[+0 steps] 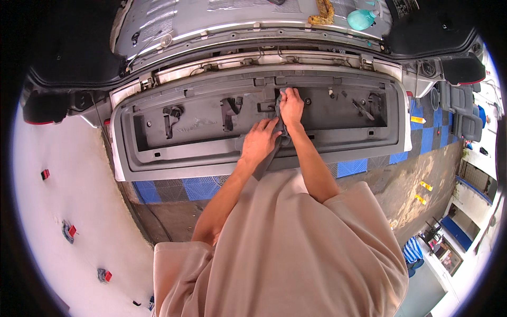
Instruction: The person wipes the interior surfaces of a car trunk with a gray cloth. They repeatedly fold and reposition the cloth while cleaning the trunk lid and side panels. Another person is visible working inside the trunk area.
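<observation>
A grey tailgate panel [195, 143] lies lowered in front of me, with a long recess along its middle. My right hand [292, 108] is closed on a bunched grey cloth [268, 161] and presses it against the recess near a dark slot. Lower and to the left, my left hand [259, 141] grips another part of the same cloth, fingers bent over it at the recess's near edge. The cloth's loose end hangs toward my shirt. Black straps [229, 114] sit in the recess left of my hands; another dark strap [363, 109] is at its right.
Beyond the panel, the silver cargo floor [232, 21] carries a teal bottle [362, 19] and a yellow-brown piece [323, 12]. A white wall [63, 174] stands at left. Blue and grey floor tiles [353, 167] show beneath the panel; removed seats [465, 113] stand at far right.
</observation>
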Available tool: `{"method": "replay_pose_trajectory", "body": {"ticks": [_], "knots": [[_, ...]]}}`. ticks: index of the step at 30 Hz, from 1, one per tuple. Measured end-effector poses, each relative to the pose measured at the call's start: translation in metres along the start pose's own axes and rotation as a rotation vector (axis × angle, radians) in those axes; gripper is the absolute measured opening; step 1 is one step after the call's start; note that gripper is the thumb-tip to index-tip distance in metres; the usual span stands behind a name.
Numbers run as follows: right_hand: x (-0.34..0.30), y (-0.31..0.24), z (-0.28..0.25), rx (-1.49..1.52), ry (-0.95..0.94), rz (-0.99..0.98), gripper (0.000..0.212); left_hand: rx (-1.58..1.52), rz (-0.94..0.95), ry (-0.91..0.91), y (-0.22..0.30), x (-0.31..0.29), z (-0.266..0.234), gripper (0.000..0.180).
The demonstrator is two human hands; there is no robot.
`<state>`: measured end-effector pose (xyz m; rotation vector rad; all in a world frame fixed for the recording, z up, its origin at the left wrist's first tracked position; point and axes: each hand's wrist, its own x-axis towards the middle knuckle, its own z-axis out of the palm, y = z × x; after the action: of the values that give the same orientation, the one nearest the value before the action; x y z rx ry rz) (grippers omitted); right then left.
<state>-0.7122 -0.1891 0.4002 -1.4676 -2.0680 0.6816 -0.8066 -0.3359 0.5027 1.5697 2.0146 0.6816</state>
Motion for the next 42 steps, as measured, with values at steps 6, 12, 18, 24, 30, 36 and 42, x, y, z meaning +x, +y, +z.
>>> {"method": "replay_pose_trajectory", "body": {"ticks": [6,12,18,24,30,36,42], "knots": [[0.01,0.018,-0.012,0.175,0.271,0.401,0.012,-0.055,0.093,-0.091,0.006,0.013,-0.002,0.042],[0.013,0.007,0.006,0.204,0.168,0.377,0.026,-0.121,0.021,-0.075,0.012,0.016,-0.01,0.038],[0.019,0.03,0.021,0.851,0.636,0.607,0.024,-0.099,0.037,-0.006,0.015,0.015,-0.009,0.034],[0.018,0.009,0.011,0.47,0.284,0.509,0.025,-0.133,-0.059,-0.044,0.023,0.02,-0.008,0.034],[0.042,0.024,-0.049,0.29,0.401,0.427,0.015,-0.176,-0.006,-0.033,0.04,0.029,0.004,0.03],[0.024,-0.028,0.006,0.234,0.27,0.259,0.019,-0.12,-0.114,0.015,0.026,0.016,-0.006,0.032],[0.04,-0.001,-0.043,0.25,0.266,0.2,0.02,-0.255,-0.069,0.02,0.036,0.025,-0.006,0.034]]}}
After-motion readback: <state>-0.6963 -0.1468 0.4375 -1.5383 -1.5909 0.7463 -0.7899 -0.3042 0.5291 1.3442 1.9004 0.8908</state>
